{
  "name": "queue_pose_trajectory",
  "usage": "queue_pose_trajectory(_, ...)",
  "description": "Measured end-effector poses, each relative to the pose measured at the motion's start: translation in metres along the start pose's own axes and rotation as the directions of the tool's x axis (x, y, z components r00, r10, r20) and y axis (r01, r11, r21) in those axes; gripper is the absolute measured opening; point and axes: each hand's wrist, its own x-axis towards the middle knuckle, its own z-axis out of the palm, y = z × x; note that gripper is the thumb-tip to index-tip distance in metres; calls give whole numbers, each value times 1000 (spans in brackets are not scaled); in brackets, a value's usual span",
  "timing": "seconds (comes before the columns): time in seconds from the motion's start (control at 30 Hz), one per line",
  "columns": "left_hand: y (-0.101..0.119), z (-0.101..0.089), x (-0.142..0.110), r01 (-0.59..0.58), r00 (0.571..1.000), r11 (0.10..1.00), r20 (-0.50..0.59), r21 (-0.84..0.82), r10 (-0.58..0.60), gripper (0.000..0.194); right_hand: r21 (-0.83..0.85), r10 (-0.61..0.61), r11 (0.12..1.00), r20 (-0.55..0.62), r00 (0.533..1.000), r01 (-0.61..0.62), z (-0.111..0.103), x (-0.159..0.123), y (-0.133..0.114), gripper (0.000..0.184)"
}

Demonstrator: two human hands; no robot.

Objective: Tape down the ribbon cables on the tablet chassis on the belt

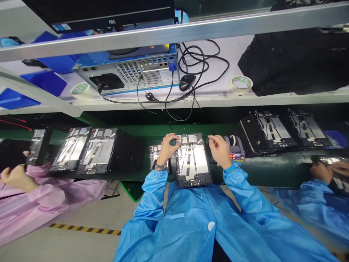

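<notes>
In the head view an opened tablet [192, 160], its silvery inside and dark frame showing, lies in front of me on the green bench. My left hand [167, 148] is at its upper left corner, thumb and forefinger curled close together at the edge; what lies between them is too small to make out. Just right of the upper right corner, my right hand [220, 150] is closed in a pinch, apart from the tablet. Anything in that pinch is not clear. Another opened unit [155, 154] lies partly hidden behind my left wrist.
A tape dispenser [236, 149] with a lit display stands beyond my right hand. Stacked tablets [99, 151] are on the left, more tablets [272, 131] on the right. A shelf above holds a computer [147, 72], cables and tape rolls. Co-workers' hands [20, 178] work at both sides.
</notes>
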Motion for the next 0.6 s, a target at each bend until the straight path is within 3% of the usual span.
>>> queue_pose_trajectory(0.07, 2, 2, -15, 45, 997, 996, -52, -79, -49, 46, 60, 108, 992, 10, 994, -108, -3, -32, 16, 45)
queue_pose_trajectory(0.13, 3, 9, -41, 166, 982, 971, -64, -174, -179, 62, 133, 138, 979, 138, 981, -156, 1, -65, 25, 49)
queue_pose_trajectory(0.23, 8, 28, -88, 358, 933, 901, 66, -244, -353, 70, 168, 133, 970, 237, 963, -175, 7, -102, 20, 55)
queue_pose_trajectory(0.37, 26, 42, -126, 337, 925, 869, -44, -363, -377, 68, 138, 106, 981, 194, 975, -134, 4, -117, -6, 61)
queue_pose_trajectory(0.43, 33, 31, -132, 308, 916, 854, -110, -420, -385, 67, 148, 54, 985, 213, 975, -87, 3, -114, -24, 64)
queue_pose_trajectory(0.5, 30, 5, -137, 289, 897, 819, -158, -496, -412, 67, 189, -27, 982, 273, 962, -26, 3, -106, -46, 67)
queue_pose_trajectory(0.6, -7, -49, -151, 291, 850, 726, -180, -623, -495, 71, 330, -193, 943, 413, 890, 51, 0, -91, -72, 62)
